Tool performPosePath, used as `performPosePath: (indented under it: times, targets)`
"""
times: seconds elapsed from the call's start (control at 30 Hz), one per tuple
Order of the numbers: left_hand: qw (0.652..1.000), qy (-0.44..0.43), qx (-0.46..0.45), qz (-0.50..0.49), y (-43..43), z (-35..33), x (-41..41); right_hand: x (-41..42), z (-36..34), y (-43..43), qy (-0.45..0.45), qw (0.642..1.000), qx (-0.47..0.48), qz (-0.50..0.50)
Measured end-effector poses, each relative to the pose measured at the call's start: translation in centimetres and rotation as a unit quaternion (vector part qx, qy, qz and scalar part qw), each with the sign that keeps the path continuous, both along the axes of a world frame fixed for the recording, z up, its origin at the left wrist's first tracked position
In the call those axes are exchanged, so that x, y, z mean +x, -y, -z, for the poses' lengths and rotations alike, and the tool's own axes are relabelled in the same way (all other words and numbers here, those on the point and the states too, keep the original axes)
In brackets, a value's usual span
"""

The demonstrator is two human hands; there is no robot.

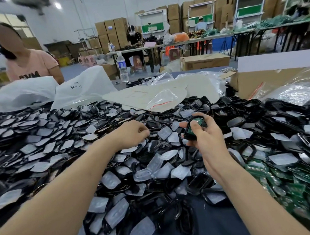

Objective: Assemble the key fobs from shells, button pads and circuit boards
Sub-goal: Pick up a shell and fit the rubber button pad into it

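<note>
While right hand (206, 135) grips a black shell (188, 136) with green circuit board (199, 121) inside, left hand (133, 131) curls on the pile (60, 138), hold unclear; blue tabletop (213, 223) shows at near edge

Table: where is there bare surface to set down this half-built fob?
One bare patch of blue table at the near edge, bordered by black shells on its left and green circuit boards on its right. Elsewhere shells and button pads lie heaped, also around the left hand and the right hand holding the fob.
</note>
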State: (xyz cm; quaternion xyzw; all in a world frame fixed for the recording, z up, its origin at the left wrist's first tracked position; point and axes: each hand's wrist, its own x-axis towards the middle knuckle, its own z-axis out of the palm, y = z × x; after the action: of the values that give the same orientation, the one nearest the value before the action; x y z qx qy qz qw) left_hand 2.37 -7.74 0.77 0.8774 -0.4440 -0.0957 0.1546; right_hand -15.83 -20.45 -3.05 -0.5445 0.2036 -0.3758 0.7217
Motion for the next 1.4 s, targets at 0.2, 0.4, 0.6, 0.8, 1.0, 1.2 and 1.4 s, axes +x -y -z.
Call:
performPosePath:
  times: [0.2, 0.4, 0.6, 0.8, 1.0, 1.2, 1.4]
  targets:
    - [0.999, -0.004, 0.024, -0.048, -3.7, -3.5, 2.5, 1.7, -0.6, -1.5, -0.023, 0.998, 0.028, -0.047]
    - [0.997, 0.021, 0.072, -0.028, -9.3, -3.2, 2.7, 4.6, -1.6, -5.2, -0.023, 0.993, 0.061, -0.099]
    - [0.998, 0.018, 0.063, 0.013, -10.8, -1.9, 1.1, 5.6, -1.5, -7.3, -0.035, 0.992, 0.061, -0.109]
    - [0.986, 0.046, 0.108, 0.122, -11.8, -1.3, -1.1, 5.2, -1.6, -7.4, -0.036, 0.992, 0.067, -0.097]
    - [0.964, 0.16, 0.094, 0.188, -11.9, 0.1, -2.8, 5.0, -1.1, -7.6, -0.049, 0.993, 0.064, -0.091]
    - [0.954, 0.213, 0.048, 0.205, -12.4, 1.0, -3.3, 4.3, -0.7, -7.2, -0.054, 0.992, 0.063, -0.094]
    - [0.954, 0.211, -0.058, 0.206, -13.2, 1.6, -4.2, 2.8, -0.3, -6.0, -0.062, 0.99, 0.071, -0.103]
